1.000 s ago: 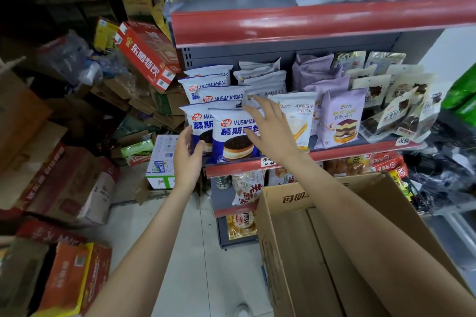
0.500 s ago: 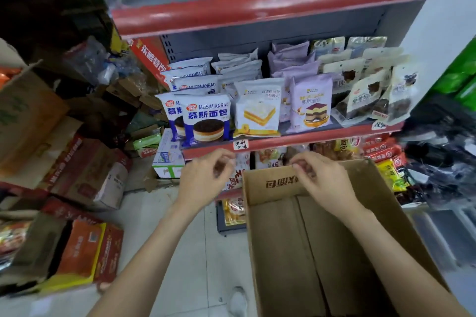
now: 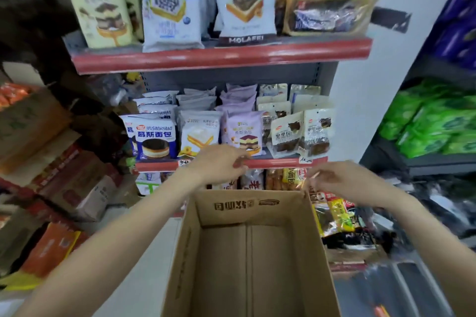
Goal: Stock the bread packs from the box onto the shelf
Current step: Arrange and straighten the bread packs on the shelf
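Bread packs first: none show in the open brown cardboard box (image 3: 247, 252), its bare floor is all I can see, so unloading looks about done. Left hand (image 3: 219, 163) hangs above the box's far-left corner, fingers loosely curled, gripping nothing. Right hand (image 3: 334, 177) is at the far-right corner, fingers bent, maybe pinching the flap, can't tell. Beyond them, the blue-and-white mousse bread packs (image 3: 154, 136) stand in rows on the red-edged middle shelf (image 3: 283, 162). Probably just the empty box left to clear.
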`<action>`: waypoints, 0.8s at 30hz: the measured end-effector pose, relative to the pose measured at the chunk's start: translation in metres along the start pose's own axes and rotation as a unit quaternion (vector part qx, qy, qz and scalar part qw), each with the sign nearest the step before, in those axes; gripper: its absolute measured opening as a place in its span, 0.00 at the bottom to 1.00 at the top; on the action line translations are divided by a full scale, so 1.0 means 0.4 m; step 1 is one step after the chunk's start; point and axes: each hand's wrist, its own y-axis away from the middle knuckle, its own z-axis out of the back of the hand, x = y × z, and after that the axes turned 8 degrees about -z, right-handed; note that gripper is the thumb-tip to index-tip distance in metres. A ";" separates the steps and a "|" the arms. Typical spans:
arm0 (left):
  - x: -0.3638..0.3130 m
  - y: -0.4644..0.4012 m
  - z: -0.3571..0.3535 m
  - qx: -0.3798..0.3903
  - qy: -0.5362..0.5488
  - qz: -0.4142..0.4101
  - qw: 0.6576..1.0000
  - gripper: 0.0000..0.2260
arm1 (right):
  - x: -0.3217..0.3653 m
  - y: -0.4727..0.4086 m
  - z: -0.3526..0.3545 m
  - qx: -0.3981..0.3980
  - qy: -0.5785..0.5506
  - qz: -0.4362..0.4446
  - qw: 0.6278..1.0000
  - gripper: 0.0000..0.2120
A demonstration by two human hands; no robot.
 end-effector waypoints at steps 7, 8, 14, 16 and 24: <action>-0.073 -0.167 0.359 -0.182 -0.098 -0.097 0.973 0.14 | 0.041 0.011 0.383 -0.135 -0.094 0.077 0.983 0.08; -0.075 -0.193 0.390 -0.227 -0.124 -0.102 0.960 0.14 | 0.042 -0.001 0.418 -0.159 -0.106 0.085 0.978 0.08; -0.035 -0.357 0.457 -0.476 -0.047 -0.082 0.874 0.13 | 0.030 -0.088 0.527 -0.339 -0.181 0.155 0.910 0.13; -0.023 -0.419 0.449 -0.489 0.028 -0.067 0.869 0.15 | 0.022 -0.132 0.529 -0.390 -0.190 0.162 0.886 0.15; -0.008 -0.617 0.397 -0.414 0.165 0.073 0.892 0.38 | -0.052 -0.354 0.590 -0.433 -0.072 0.079 0.895 0.28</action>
